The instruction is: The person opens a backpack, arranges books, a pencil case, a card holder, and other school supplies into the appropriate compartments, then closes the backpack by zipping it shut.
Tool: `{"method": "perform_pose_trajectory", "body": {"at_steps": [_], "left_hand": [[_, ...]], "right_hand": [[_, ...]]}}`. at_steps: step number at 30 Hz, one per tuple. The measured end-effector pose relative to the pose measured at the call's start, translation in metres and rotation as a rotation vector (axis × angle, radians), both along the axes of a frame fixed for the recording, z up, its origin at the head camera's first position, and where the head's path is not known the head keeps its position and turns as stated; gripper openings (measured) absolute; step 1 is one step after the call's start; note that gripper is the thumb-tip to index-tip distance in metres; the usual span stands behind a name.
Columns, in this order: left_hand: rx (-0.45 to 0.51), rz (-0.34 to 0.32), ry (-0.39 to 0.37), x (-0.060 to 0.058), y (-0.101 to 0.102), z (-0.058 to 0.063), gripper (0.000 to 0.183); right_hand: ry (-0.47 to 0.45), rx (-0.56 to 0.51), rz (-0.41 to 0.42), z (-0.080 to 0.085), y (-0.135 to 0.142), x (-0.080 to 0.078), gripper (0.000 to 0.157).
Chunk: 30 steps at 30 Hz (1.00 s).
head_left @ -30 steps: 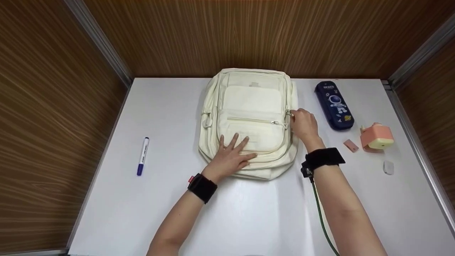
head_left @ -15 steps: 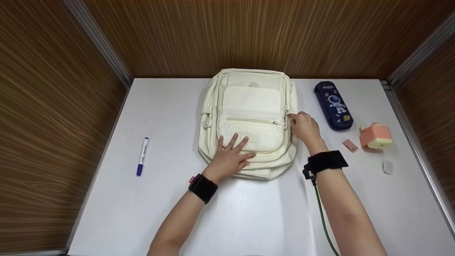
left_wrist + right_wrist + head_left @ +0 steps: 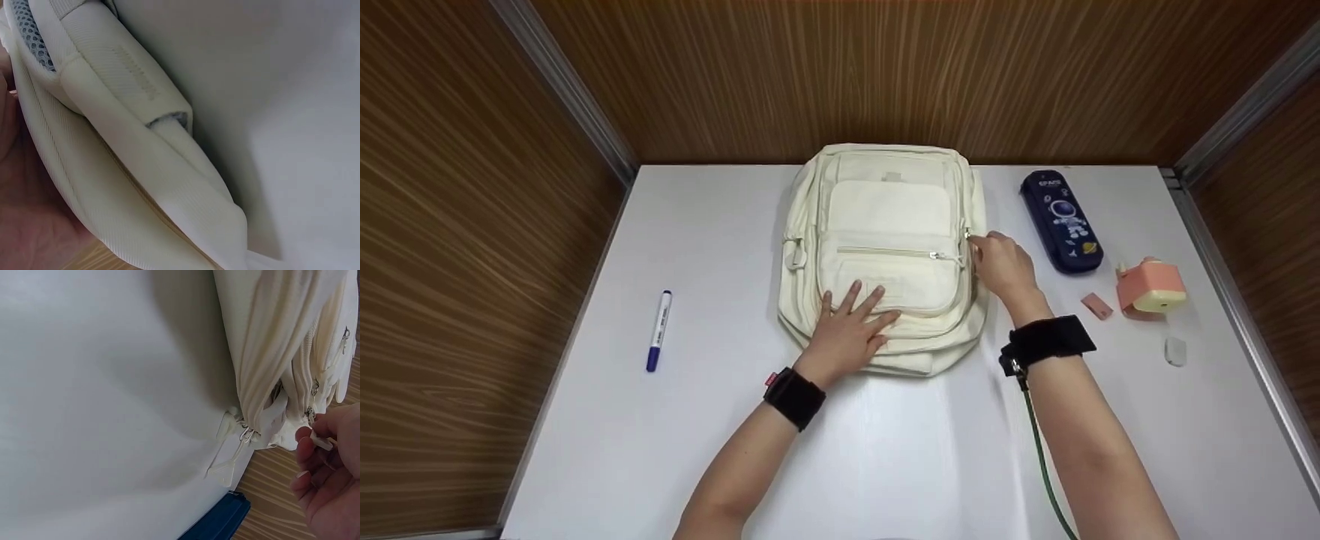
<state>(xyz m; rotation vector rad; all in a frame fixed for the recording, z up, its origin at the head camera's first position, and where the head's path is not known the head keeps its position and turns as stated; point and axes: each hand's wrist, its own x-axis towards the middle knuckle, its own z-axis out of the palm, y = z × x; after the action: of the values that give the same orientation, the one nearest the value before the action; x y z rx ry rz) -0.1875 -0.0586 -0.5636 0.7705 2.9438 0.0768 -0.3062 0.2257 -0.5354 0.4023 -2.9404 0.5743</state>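
Observation:
A cream backpack (image 3: 892,210) lies front side up at the back middle of the white table. My left hand (image 3: 844,337) rests on its lower front with fingers spread over the fabric. In the left wrist view the bag's side and strap (image 3: 124,73) show beside the palm. At the bag's right edge, my right hand (image 3: 1003,266) pinches a pale zipper pull (image 3: 322,441) between thumb and fingertip. Another zipper pull (image 3: 224,471) hangs loose lower on the side. A horizontal pocket zipper (image 3: 889,253) crosses the bag's front.
Right of the bag lie a navy pencil case (image 3: 1063,221), a pink eraser (image 3: 1096,306), a pink-and-yellow pencil sharpener (image 3: 1151,286) and a small whitish piece (image 3: 1175,351). A marker (image 3: 658,330) lies on the left. Wood-grain panels (image 3: 840,75) stand around the table.
The left hand has shifted slightly, and the front pocket's lower edge under it sits a little higher. The right hand stays on the zipper pull at nearly the same spot.

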Motion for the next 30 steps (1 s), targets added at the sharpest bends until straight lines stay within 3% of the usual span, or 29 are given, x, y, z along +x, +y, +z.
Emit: {"method": "perform_pose_trajectory", "body": {"at_steps": [8, 20, 30], "left_hand": [[0.032, -0.007, -0.010, 0.000, 0.000, 0.004, 0.048], [0.077, -0.009, -0.020, 0.001, -0.001, 0.006, 0.047], [0.068, -0.008, -0.021, 0.000, 0.000, 0.005, 0.047]], "right_hand": [[0.029, 0.020, 0.010, -0.003, 0.004, 0.006, 0.029], [0.038, 0.004, 0.045, -0.002, 0.012, 0.030, 0.027], [-0.047, 0.004, 0.086, 0.002, 0.016, 0.054, 0.038]]}}
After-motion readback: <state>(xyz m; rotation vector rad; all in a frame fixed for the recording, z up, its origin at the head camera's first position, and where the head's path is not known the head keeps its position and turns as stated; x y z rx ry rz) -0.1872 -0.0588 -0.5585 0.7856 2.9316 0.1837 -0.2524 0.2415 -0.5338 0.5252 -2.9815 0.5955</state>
